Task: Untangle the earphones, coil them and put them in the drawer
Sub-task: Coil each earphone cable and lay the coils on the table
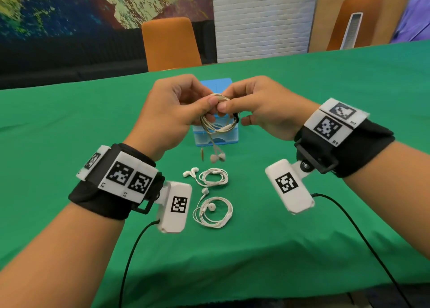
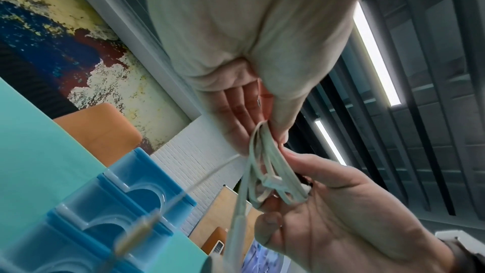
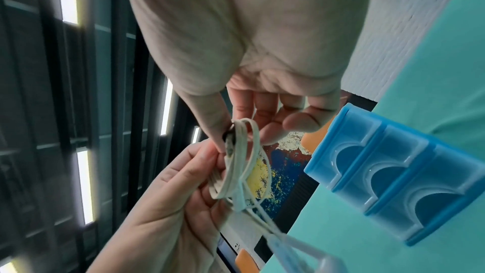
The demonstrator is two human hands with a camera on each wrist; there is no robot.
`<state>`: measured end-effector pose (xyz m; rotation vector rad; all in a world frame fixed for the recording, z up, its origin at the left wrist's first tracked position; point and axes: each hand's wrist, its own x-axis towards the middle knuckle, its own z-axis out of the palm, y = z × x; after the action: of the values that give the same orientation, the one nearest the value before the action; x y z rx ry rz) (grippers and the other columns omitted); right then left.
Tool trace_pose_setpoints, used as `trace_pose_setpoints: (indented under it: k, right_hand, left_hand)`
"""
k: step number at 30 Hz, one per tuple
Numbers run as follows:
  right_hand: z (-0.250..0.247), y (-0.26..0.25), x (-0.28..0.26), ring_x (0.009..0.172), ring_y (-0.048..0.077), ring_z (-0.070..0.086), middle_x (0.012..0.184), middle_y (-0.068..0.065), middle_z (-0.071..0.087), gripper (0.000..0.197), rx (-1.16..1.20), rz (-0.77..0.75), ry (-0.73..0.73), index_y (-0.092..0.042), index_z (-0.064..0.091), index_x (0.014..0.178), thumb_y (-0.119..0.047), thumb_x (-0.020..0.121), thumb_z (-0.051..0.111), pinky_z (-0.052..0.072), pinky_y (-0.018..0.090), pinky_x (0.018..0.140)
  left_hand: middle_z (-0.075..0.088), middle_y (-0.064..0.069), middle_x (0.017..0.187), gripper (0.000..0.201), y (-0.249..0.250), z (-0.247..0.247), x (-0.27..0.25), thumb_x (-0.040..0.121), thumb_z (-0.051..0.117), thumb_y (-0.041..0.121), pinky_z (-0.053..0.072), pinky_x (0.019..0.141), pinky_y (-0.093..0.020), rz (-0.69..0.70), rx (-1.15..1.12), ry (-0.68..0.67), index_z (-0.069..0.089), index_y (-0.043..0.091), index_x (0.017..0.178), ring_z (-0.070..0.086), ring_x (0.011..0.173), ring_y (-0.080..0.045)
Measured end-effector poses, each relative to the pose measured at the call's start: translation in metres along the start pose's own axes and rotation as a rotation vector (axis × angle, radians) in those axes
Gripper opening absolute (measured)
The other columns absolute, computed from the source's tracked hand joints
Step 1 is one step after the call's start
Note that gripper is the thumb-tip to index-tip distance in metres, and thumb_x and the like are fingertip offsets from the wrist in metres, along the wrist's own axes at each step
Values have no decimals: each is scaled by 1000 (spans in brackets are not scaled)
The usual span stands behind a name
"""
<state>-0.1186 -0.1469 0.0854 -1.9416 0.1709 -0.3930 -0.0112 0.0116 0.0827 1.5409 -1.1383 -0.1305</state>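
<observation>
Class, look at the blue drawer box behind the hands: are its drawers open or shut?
Shut. In the right wrist view, all three fronts of the blue drawer box sit flush with its frame; none is pulled out.

A green cloth covers the table, an orange chair stands beyond its far edge, and a colourful mural and white brick wall rise behind.

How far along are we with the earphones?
Two white sets lie coiled on the green cloth. The left hand and right hand are coiling a beige set. The blue drawer box looks shut; all three sets remain outside it.
</observation>
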Motion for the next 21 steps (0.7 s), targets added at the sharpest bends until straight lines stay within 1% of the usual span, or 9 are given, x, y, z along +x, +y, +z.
trace_pose_setpoints:
  k: [2, 4, 7, 9, 11, 14, 16, 18, 21]
  right_hand:
    - [1, -1, -1, 79, 14, 48, 82, 2, 61, 9, -29, 19, 8, -17, 64, 83, -17, 90, 70, 33, 27, 64]
    - [0, -2, 0, 74, 12, 47, 81, 0, 59, 18, -43, 23, 7, -21, 61, 77, -28, 92, 67, 32, 26, 62]
    - [-8, 3, 1, 71, 12, 48, 85, -1, 61, 23, 41, 40, 2, -22, 64, 79, -37, 96, 61, 33, 26, 63]
    - [-13, 8, 1, 68, 11, 49, 85, 1, 62, 21, 97, 41, 4, -20, 64, 79, -29, 98, 60, 35, 24, 61]
    - [-16, 11, 0, 65, 10, 49, 83, 2, 64, 16, 75, 19, 17, -15, 65, 82, -18, 98, 61, 37, 21, 58]
    - [-15, 12, 0, 62, 11, 55, 85, 13, 64, 9, -32, -52, 46, -7, 68, 88, -8, 96, 64, 43, 19, 56]
    - [-11, 12, 0, 60, 12, 59, 84, 18, 65, 9, -36, -76, 55, -5, 67, 89, -2, 95, 62, 47, 20, 56]
    - [-6, 13, 1, 62, 15, 61, 84, 20, 64, 12, 32, -75, 61, -4, 67, 89, -1, 97, 58, 51, 21, 59]
    - [3, 12, 2, 64, 16, 60, 81, 17, 63, 11, 141, -86, 63, 0, 66, 94, -3, 98, 56, 52, 22, 61]
  left_hand:
    - [74, -10, 80, 13, 1, 1, -1, 92, 69, 7, 54, 58, -20, -16, -11, 11, 65, -5, 97, 71, 65, -13]
    - [72, -8, 78, 7, 2, 0, -1, 93, 68, 7, 53, 58, -20, -35, -47, 22, 65, 2, 95, 70, 64, -13]
    - [71, -6, 76, 7, 2, -7, 0, 94, 67, 9, 54, 59, -22, -53, -122, 71, 64, 9, 89, 69, 63, -13]
    - [71, -8, 77, 6, 2, -11, 0, 94, 67, 8, 55, 60, -22, -65, -164, 100, 63, 8, 90, 69, 63, -13]
    - [70, -10, 79, 5, 2, -11, -1, 94, 67, 8, 55, 60, -22, -78, -186, 114, 64, 5, 93, 69, 64, -14]
    - [71, -10, 80, 6, 0, -6, -2, 94, 67, 9, 55, 61, -23, -92, -202, 142, 64, 4, 95, 70, 67, -16]
    - [71, -10, 81, 4, -2, -2, -2, 95, 67, 8, 56, 63, -26, -94, -233, 182, 64, 4, 93, 71, 69, -17]
    - [71, -11, 82, 5, -3, 0, -3, 95, 67, 8, 57, 64, -26, -100, -268, 234, 64, 7, 91, 72, 71, -18]
    - [72, -11, 84, 4, -4, 1, -3, 95, 67, 8, 56, 65, -26, -108, -326, 295, 64, 6, 92, 73, 73, -19]
